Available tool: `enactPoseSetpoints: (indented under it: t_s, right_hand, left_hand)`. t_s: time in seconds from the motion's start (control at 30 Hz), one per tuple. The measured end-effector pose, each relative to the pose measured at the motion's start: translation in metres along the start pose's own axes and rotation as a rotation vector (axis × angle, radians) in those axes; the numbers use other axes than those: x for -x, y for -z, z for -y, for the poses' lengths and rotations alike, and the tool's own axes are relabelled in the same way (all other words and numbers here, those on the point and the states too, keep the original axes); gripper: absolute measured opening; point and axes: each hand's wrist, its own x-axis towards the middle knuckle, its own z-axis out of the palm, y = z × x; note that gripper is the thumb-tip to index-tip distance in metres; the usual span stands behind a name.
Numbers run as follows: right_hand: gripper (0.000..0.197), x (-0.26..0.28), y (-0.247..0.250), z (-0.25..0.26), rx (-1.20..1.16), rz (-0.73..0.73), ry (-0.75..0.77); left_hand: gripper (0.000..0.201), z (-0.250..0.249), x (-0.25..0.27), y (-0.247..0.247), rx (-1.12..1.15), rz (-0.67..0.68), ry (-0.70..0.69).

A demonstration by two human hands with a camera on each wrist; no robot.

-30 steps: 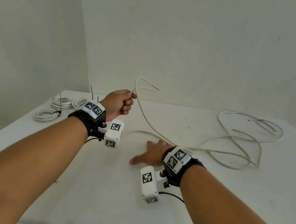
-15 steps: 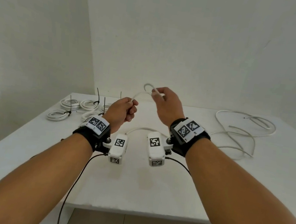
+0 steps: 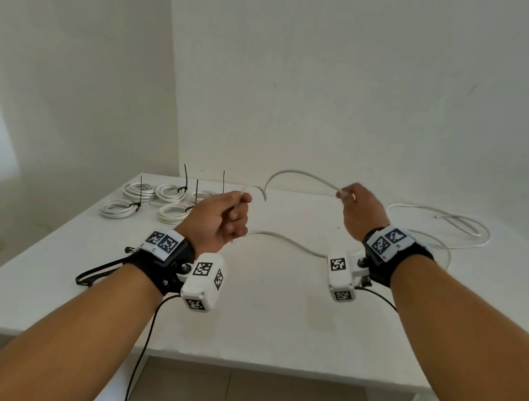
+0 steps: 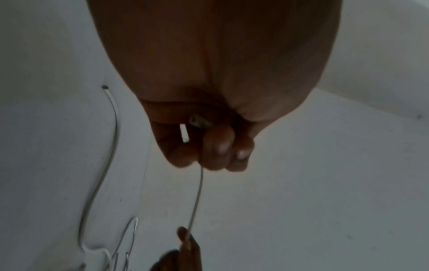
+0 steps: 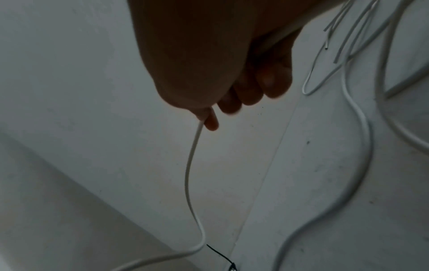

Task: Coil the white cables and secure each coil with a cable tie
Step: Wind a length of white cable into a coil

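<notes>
Done, far left: five small coils of white cable (image 3: 140,191) lie clustered on the white tabletop (image 3: 271,322), each cinched with a thin black cable tie (image 3: 185,175) whose tail stands up; I judge these finished.

Left hand: the left hand (image 3: 218,220) is curled into a fist around one end of the white round cable in hand (image 3: 298,175); the left wrist view shows the cut end (image 4: 185,133) poking out beside the curled fingers (image 4: 218,146).

Cable in hand: raised above the table between the two hands, it arches up from the left fist, dips, then rises to the right hand. Its long axis runs left to right across the table, the free end pointing left and upward out of the fist. No loop is formed in it yet, so by my reckoning this coil is only being started.

Right hand: the right hand (image 3: 359,208) pinches the same cable further along, fingers closed on it; from there the cable falls to the table and trails back under the arch.

Left to do, far right: a loose tangle of white cable (image 3: 453,226) sprawls on the table's right rear. Several cut ends show in the right wrist view, so I guess more than one length is waiting, though I cannot count them.
</notes>
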Motion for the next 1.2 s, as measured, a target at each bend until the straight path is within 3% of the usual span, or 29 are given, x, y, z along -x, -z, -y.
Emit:
enactPoseSetpoints:
  t_s: [0.13,0.2,0.27,0.4,0.47,0.53,0.6,0.7,0.83,1.07,1.2]
  right_hand:
    - [0.025,0.014,-0.010,0.002,0.368,0.240,-0.019]
    - [0.030,0.022,-0.013,0.006,0.400,0.244,-0.007]
    - [0.052,0.028,-0.019,0.005,0.414,0.214,0.041]
    - [0.086,0.035,-0.027,0.011,0.491,0.090,0.408]
    - [0.085,0.036,-0.027,0.021,0.363,0.091,0.589]
    - [0.071,0.035,-0.032,0.029,0.184,0.133,0.681]
    - [0.050,0.034,-0.038,0.035,0.003,0.203,0.666]
    - [0.025,0.036,-0.043,0.040,-0.283,0.343,0.524]
    - [0.042,0.046,-0.050,0.037,-0.412,0.338,0.380]
    - [0.015,0.048,-0.049,0.039,-0.567,0.248,0.263]
    - [0.015,0.049,-0.048,0.037,-0.374,0.276,0.336]
  left_hand:
    - [0.020,0.000,0.014,-0.022,0.083,0.159,0.077]
    - [0.015,-0.001,0.017,-0.032,0.107,0.219,0.131]
    - [0.015,-0.003,0.019,-0.042,0.080,0.256,0.180]
    - [0.016,-0.004,0.020,-0.057,-0.021,0.273,0.227]
    - [0.019,-0.004,0.021,-0.059,-0.009,0.282,0.232]
    - [0.022,-0.005,0.021,-0.059,0.014,0.276,0.231]
    - [0.026,-0.005,0.022,-0.058,0.036,0.282,0.231]
    - [0.036,-0.009,0.026,-0.057,0.102,0.303,0.219]
    - [0.040,-0.026,0.029,-0.057,0.269,0.368,0.115]
    - [0.040,-0.059,0.020,-0.055,0.585,0.316,-0.162]
    - [0.044,-0.054,0.014,-0.054,0.492,0.220,-0.222]
